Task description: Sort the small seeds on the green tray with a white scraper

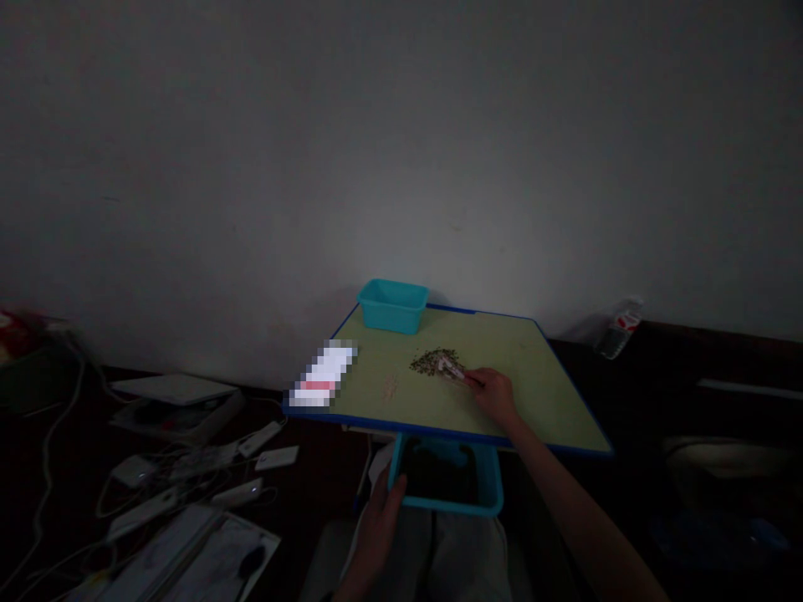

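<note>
On the pale yellow tabletop [467, 410] lies a small heap of dark and light grains [432, 361]. My right hand [493, 395] is closed around a small red-handled tool [470, 380] whose pale end is in the heap's right side; its exact kind cannot be made out. To the left lies a smaller patch of pale grains [390, 386]. Below the table's front edge, a turquoise plastic basin [452, 507] with a dark mass inside rests over my lap. My left hand [384, 502] grips its left wall, thumb at the rim.
A second turquoise basin [394, 316] stands at the table's back left. A blurred-out bright phone-like shape [323, 376] is at the left edge. Power strips and cables [207, 460] lie at lower left. A plastic bottle [620, 330] is on the right, by the wall.
</note>
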`<state>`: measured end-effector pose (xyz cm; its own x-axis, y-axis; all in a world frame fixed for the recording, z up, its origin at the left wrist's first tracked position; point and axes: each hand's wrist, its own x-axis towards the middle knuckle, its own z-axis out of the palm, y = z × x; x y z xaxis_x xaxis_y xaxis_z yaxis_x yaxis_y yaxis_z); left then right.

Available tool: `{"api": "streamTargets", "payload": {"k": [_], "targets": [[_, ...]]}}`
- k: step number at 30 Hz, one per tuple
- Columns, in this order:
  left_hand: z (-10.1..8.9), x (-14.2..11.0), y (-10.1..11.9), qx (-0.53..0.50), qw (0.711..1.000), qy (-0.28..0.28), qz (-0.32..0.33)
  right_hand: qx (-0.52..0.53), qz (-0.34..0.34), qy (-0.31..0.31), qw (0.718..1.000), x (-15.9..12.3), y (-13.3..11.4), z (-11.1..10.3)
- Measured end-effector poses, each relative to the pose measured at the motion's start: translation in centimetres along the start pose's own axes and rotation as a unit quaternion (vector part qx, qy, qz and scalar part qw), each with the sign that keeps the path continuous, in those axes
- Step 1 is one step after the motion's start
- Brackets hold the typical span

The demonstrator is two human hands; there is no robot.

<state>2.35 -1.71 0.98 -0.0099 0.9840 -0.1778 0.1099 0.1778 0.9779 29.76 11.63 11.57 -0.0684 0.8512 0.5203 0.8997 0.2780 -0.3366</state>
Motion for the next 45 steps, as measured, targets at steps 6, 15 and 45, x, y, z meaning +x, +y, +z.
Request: {"api": "streamTargets", "payload": {"k": [6,15,45], "targets": [[0.0,0.0,0.1,0.005,1.0,0.004,-0.02,0.011,-0.003,0.001,1.0,-0.1,0.0,0.2],[-0.1,0.1,-0.4,0.0,1.0,-0.013,0.017,0.005,-0.005,-0.01,1.0,0.2,-0.1,0.3],[-0.1,-0.1,0.6,-0.012,1.0,-0.013,0.007,0.054,-0.034,-0.013,0.998,0.8,-1.4,1.3]]}}
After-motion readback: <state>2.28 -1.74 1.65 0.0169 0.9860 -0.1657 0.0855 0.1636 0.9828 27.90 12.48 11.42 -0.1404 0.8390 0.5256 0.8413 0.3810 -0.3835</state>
